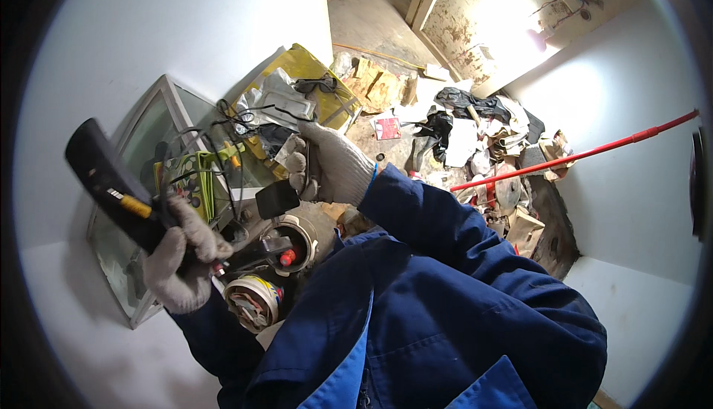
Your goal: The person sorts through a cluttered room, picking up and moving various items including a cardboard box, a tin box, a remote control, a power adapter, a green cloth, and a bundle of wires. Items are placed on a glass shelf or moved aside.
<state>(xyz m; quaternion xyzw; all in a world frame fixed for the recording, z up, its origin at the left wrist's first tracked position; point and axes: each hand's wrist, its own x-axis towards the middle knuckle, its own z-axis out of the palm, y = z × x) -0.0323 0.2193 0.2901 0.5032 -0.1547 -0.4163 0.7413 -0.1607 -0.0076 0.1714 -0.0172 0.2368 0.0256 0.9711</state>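
Observation:
My left hand (181,267), in a pale knitted glove, grips a long black plastic device (111,186) with a yellow mark, tilted up to the left. Black cables (214,147) loop between it and the area near my other hand. My right hand (328,166), gloved alike, is raised at the centre with its fingers curled around a dark thin piece, perhaps part of a cable; its exact hold is unclear. A black block-shaped part (277,199) shows just below that hand. Beneath are a round pot-like container (312,242) and a white bucket (253,297) stuffed with scraps.
A glass-paned frame (125,130) leans at the left wall, beside a green patterned bag (206,183). A yellow board (303,58) bears dark goggles (316,84) and silver wrapping. Black bags (473,102), paper and cardboard litter the floor. A red pole (590,154) slants at the right.

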